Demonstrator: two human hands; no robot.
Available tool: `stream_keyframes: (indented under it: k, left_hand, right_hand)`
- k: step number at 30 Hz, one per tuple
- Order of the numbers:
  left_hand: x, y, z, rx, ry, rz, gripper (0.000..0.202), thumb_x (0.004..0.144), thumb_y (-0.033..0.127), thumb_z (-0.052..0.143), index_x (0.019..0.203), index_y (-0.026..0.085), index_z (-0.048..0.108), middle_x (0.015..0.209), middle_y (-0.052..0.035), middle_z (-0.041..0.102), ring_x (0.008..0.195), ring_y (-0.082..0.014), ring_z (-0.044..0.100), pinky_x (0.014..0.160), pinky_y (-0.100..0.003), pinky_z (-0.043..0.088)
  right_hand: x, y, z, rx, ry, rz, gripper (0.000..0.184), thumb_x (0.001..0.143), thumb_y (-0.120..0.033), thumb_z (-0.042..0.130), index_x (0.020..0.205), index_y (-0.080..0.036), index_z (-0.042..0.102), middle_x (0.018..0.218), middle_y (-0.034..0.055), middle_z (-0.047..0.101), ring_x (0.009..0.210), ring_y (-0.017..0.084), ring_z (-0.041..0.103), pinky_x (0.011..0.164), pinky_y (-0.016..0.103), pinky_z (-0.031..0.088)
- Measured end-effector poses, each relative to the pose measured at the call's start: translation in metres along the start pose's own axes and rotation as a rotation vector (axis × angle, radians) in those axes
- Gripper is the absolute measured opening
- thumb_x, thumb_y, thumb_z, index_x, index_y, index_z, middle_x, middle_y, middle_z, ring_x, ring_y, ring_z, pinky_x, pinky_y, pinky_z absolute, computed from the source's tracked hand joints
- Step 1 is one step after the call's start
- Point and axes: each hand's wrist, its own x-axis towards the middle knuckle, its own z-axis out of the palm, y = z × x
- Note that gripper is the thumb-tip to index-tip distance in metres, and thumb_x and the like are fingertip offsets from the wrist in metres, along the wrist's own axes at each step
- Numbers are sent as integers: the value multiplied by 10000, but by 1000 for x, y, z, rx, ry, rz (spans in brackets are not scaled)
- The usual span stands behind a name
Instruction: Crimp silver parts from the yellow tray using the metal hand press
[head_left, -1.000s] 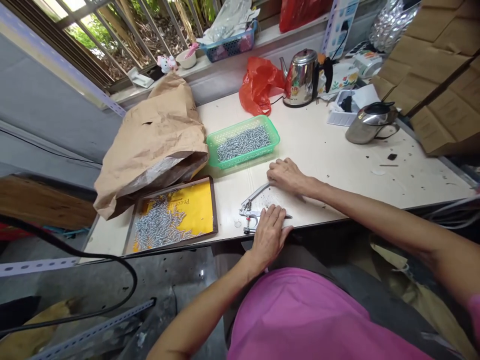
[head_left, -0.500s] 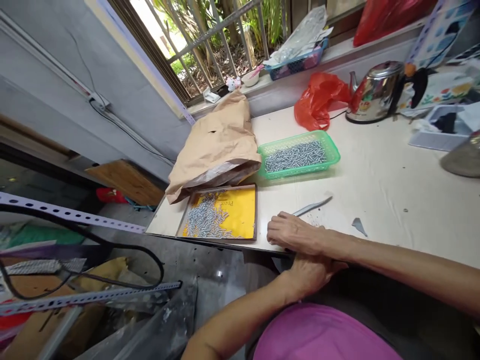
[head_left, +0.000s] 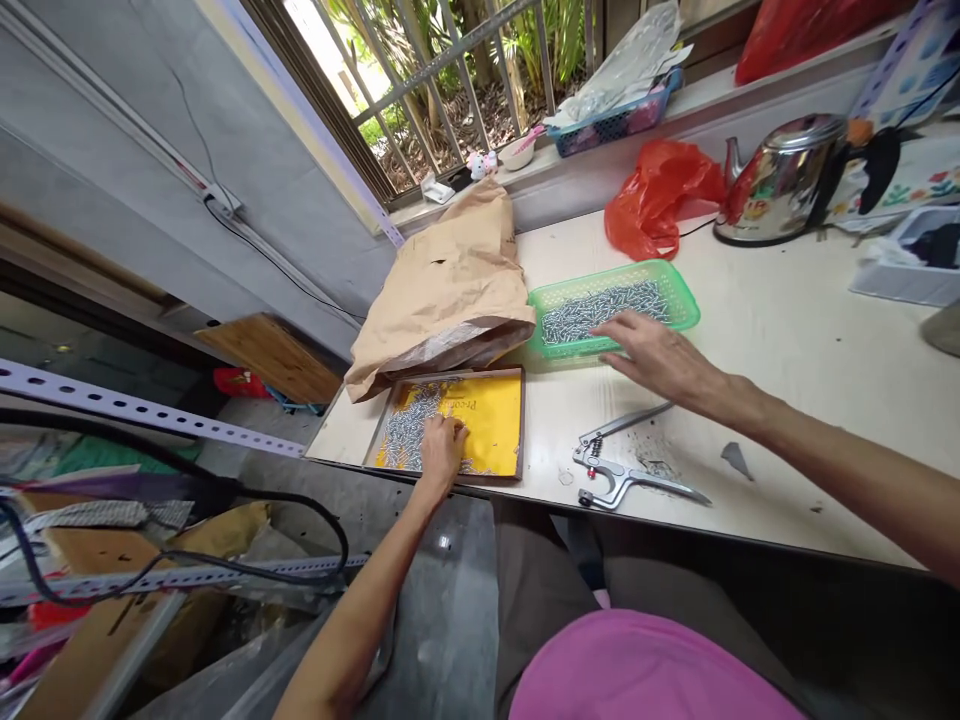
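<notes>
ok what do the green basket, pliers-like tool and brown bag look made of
Green basket: likely plastic, translucent with perforated walls.
Pliers-like tool: probably metal, silvery with a soft sheen.
Brown bag: looks like matte paper, creased and torn; a shiny lining at its mouth could be plastic film.

Hand tool (head_left: 626, 475) let go, near front edge of surface (head_left: 787, 300). We moved left grip (head_left: 442, 450) into tray (head_left: 499, 430), right grip (head_left: 664, 355) to near rim of green basket (head_left: 684, 300).
</notes>
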Motion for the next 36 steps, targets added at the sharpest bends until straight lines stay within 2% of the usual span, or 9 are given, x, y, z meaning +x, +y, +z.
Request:
stream_keyframes:
  k: [5, 9, 11, 14, 17, 22, 27, 31, 36]
  left_hand:
    - [9, -6, 5, 48, -49, 40, 140, 848, 173, 555, 874, 130, 686, 946, -141, 640, 982, -275, 552, 844, -367, 438]
    - [12, -8, 1, 11, -61, 126, 166, 839, 118, 504, 783, 151, 657, 905, -138, 644, 976, -268, 562, 809, -354, 435]
    - [11, -8, -3, -93, -28, 94, 143, 830, 136, 516, 760, 157, 640, 880, -121, 650, 937, -252, 579, 809, -351, 440]
    - [8, -1, -11, -413, -35, -91, 99, 804, 222, 573, 752, 158, 628, 773, -65, 649, 771, -204, 611, 742, -330, 474]
    - [3, 15, -18, -879, -120, -280, 220, 731, 352, 676, 771, 140, 631, 698, -24, 634, 629, -158, 608, 611, -284, 501]
    - [-13, 44, -32, -1353, -209, -378, 448, 530, 418, 853, 791, 105, 666, 696, -22, 667, 611, -117, 629, 646, -258, 553]
    - [-21, 46, -41, -1492, -268, -473, 453, 487, 333, 904, 796, 99, 671, 680, -37, 693, 576, -103, 639, 598, -213, 560]
    - [-20, 39, -43, -1558, -323, -534, 349, 540, 229, 891, 766, 103, 658, 637, -17, 673, 542, -81, 623, 577, -187, 557]
    - [-22, 33, -42, -1503, -365, -514, 346, 555, 247, 883, 777, 102, 661, 634, -13, 669, 534, -86, 624, 578, -195, 558]
  right_hand:
    - [-29, -27, 7, 162, -64, -47, 216, 929, -242, 503, 1034, -156, 671, 1059, 119, 631, 940, 232, 622, 808, 372, 516]
    - [-26, -45, 4, 296, -69, -39, 213, 936, -236, 503, 1021, -158, 683, 1012, 99, 659, 914, 204, 635, 795, 331, 503]
    - [-20, -55, 5, 381, -62, -13, 198, 923, -228, 523, 977, -157, 699, 962, 88, 679, 865, 190, 639, 769, 313, 492]
    - [-8, -74, 16, 540, -92, 69, 181, 896, -204, 548, 925, -166, 723, 896, 62, 709, 800, 169, 642, 723, 282, 471]
    - [9, -101, 40, 751, -164, 190, 165, 871, -190, 578, 933, -163, 728, 894, 42, 730, 793, 148, 651, 697, 246, 457]
    - [30, -139, 80, 870, -191, 307, 152, 795, -219, 675, 907, -130, 724, 825, 36, 729, 728, 131, 634, 638, 218, 424]
    - [36, -151, 86, 895, -215, 305, 80, 779, -175, 653, 782, -130, 719, 700, 5, 702, 642, 103, 611, 582, 190, 386]
    - [37, -157, 86, 901, -243, 357, 101, 758, -158, 618, 710, -131, 702, 632, -8, 676, 595, 98, 596, 545, 185, 372]
    - [34, -165, 94, 869, -223, 383, 101, 732, -137, 579, 699, -134, 674, 646, -10, 663, 602, 97, 574, 553, 194, 363]
